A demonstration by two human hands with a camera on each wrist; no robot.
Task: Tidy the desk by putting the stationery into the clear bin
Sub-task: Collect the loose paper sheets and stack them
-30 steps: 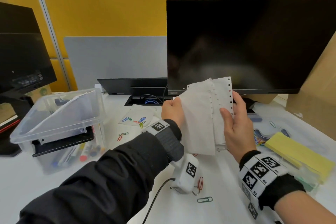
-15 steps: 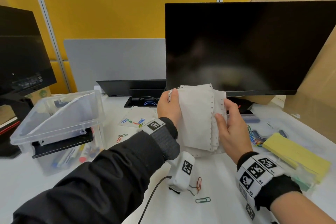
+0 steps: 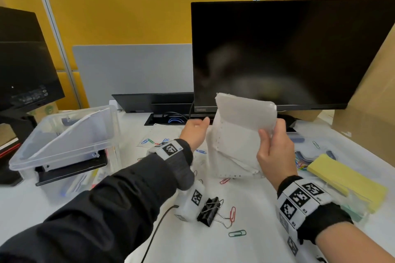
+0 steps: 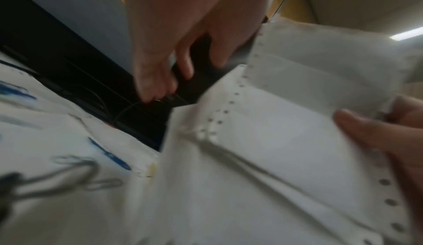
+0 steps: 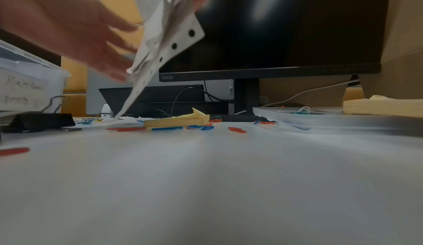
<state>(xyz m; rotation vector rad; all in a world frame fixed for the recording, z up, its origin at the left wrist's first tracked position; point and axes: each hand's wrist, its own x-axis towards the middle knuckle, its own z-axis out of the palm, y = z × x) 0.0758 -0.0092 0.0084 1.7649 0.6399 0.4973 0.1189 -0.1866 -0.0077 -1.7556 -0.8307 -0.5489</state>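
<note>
1. Head cam: the right hand (image 3: 275, 151) pinched a stack of white punched papers (image 3: 239, 134), thumb in front, its lower edge on the white desk (image 3: 213, 247) before the dark monitor (image 3: 288, 53). The left hand (image 3: 193, 132) sat just beside the papers' left edge, fingers relaxed, holding nothing. The clear bin (image 3: 64, 136) stood well left, its lid tilted across the top. A black binder clip (image 3: 208, 211), coloured paper clips (image 3: 232, 214) and yellow sticky notes (image 3: 346, 179) lay nearby.
2. Left wrist cam, blurred: fingers hung loose, seemingly apart from the sheets; the right thumb pressed the papers' right side.
3. Right wrist cam: the papers hung from the fingers at top, the lower corner touching the desk; the left hand was spread beside them.
</note>
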